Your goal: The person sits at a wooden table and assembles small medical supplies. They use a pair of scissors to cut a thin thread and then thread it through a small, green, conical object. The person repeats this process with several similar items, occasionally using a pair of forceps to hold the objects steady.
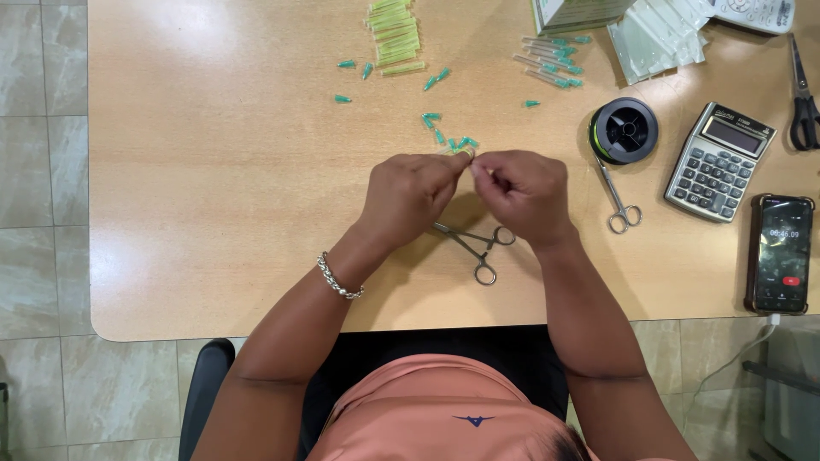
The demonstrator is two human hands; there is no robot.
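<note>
Left hand (408,192) and right hand (523,189) pinched together on small green-tipped piece (465,152), forceps (475,244) beneath

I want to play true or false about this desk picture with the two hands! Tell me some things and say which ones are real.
1. Both hands, the left hand and the right hand, are pinching something tiny together above the table. True.
2. A metal clamp tool with ring handles lies on the table under the hands. True.
3. The calculator is on the left side of the table. False: it is on the right side, beside the phone.
4. The little cap pieces scattered on the table are red. False: they are green.
5. The black spool stands near the calculator. True.
6. The bracelet is on the right wrist. False: it is on the left wrist.
</note>
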